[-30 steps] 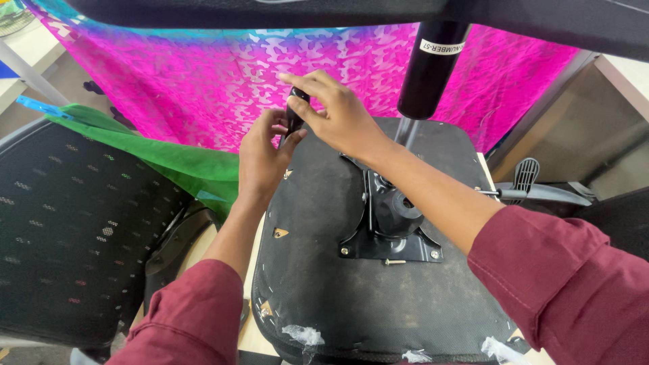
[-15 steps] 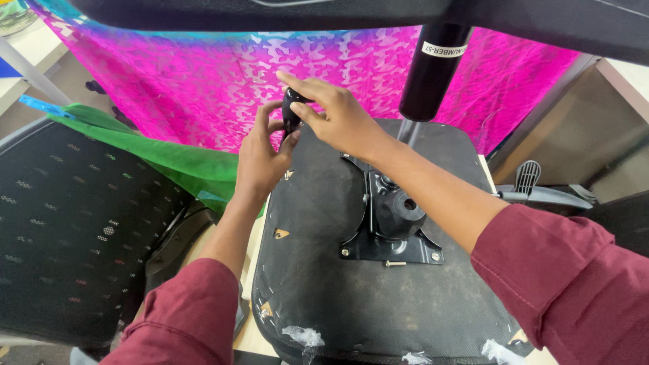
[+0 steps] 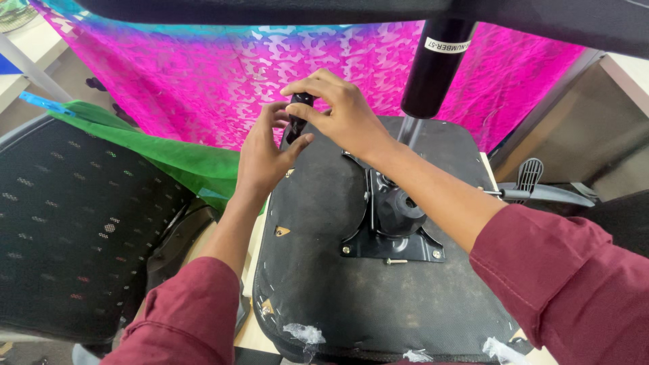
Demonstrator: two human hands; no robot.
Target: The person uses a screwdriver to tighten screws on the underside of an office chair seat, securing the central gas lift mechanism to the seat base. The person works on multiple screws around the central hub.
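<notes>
Pink patterned fabric [image 3: 203, 88] hangs behind an upturned black chair seat [image 3: 324, 284], at whose far edge the left hand [image 3: 265, 150] and right hand [image 3: 341, 111] both grip a small black knob [image 3: 298, 116].

Small black knob [image 3: 298, 116], upright at the far edge of an overturned black chair seat [image 3: 351, 284].

A pink patterned cloth [image 3: 203, 74] hung across the upper part of the frame, with a green cloth [image 3: 169, 159] draped below it at centre left. A black dotted seat cushion [image 3: 67, 223] filled the lower left, and a grey lever [image 3: 541, 192] lay at the right edge.
</notes>
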